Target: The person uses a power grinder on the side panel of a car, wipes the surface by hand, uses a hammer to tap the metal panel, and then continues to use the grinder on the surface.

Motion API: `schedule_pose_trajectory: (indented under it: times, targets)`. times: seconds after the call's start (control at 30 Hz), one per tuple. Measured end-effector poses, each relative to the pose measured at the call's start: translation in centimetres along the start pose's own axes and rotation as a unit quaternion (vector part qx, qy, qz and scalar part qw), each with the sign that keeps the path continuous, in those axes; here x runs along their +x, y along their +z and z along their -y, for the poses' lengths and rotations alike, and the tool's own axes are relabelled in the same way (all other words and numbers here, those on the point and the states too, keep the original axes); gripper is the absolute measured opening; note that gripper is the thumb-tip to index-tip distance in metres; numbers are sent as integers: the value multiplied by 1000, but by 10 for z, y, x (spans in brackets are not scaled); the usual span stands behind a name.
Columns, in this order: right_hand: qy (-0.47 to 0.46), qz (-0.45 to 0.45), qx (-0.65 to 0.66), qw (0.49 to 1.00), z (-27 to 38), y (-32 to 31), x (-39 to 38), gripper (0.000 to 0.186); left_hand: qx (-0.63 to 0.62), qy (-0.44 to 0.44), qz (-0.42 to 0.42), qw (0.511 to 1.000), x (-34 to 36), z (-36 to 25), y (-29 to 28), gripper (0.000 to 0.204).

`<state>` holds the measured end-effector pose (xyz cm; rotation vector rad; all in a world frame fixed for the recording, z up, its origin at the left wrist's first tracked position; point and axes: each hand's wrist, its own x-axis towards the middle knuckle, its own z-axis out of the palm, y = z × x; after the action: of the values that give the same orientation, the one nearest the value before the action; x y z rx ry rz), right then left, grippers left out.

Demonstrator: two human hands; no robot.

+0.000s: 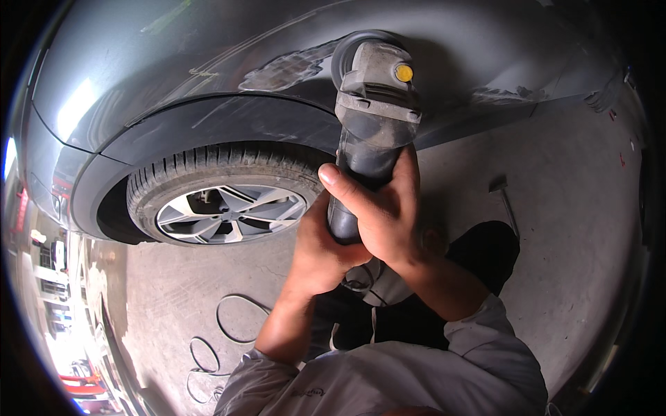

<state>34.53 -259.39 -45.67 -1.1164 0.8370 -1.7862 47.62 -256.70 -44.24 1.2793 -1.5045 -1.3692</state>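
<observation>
An angle grinder (371, 132) with a dark body, a grey metal head and a yellow button is held in both my hands. My left hand (322, 253) wraps around the rear end of its body. Farther forward, my right hand (385, 215) grips the body with the thumb lying across it. The grinder's round disc (340, 59) is up against the grey car body panel (270, 35), above the wheel arch. Just left of the disc lies a sanded, bare patch (291, 68) with scratch lines beyond it. The disc's contact face is hidden.
Below the arch is the car's wheel (232, 208) with silver-and-black spokes. A black cable (232, 319) lies looped on the concrete floor (180, 277). A hammer-like tool (505, 201) lies to the right of my knee (489, 253). Another scraped patch (503, 96) marks the panel's lower right.
</observation>
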Motion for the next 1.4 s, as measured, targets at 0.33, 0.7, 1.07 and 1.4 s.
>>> schedule_pose_trajectory:
  times: [0.33,0.7,1.07,1.4]
  targets:
    - [7,-20,17,1000,3,-1,2,70,22,12,8,1000,5,0,0,78]
    - [-2,-31,20,999,3,-4,5,63,5,22,30,999,12,3,1,79]
    - [-18,-71,36,997,4,-4,8,46,16,8,30,999,14,-1,4,78]
    - [-27,-88,37,995,5,-7,12,38,17,24,46,998,20,-6,8,79]
